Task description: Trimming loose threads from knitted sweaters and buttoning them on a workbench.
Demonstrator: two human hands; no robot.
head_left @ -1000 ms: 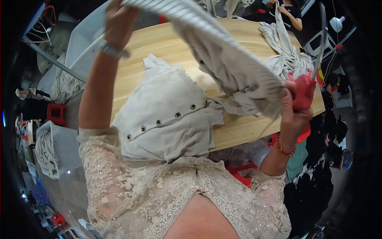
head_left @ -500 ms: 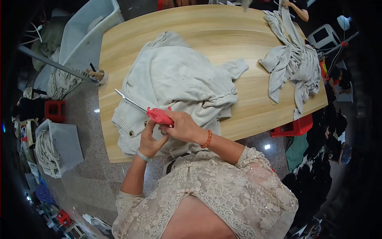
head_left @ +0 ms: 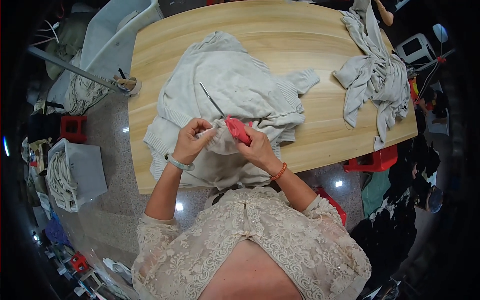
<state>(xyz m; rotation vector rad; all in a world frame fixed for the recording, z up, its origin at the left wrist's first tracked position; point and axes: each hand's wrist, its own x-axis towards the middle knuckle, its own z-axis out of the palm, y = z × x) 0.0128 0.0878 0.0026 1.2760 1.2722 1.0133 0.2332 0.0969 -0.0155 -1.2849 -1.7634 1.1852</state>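
Observation:
A cream knitted sweater [head_left: 220, 75] lies bunched on the wooden table in front of me. My left hand [head_left: 192, 142], with a pale bangle at the wrist, is closed on a ribbed edge of that sweater, pinching it between thumb and fingers. A red-handled tool with a long slim metal shaft [head_left: 237, 129] is gripped in my right hand [head_left: 261, 150], just right of the pinched knit. Its shaft points up and to the left, over the fabric. Fingers and cloth hide part of the handle.
Another heap of cream knitwear [head_left: 375, 80] hangs over the right side of the table [head_left: 295, 30], near a co-worker's arm [head_left: 384, 12]. White bins [head_left: 90, 165] with garments stand at the left. A red stool [head_left: 375, 159] is by the right edge. A cup-like holder [head_left: 132, 85] sits at the left edge.
My hands have moved apart, the right one to the right with the tool. The tool's shaft has swung more upright. My left hand has taken hold of a ribbed sweater edge.

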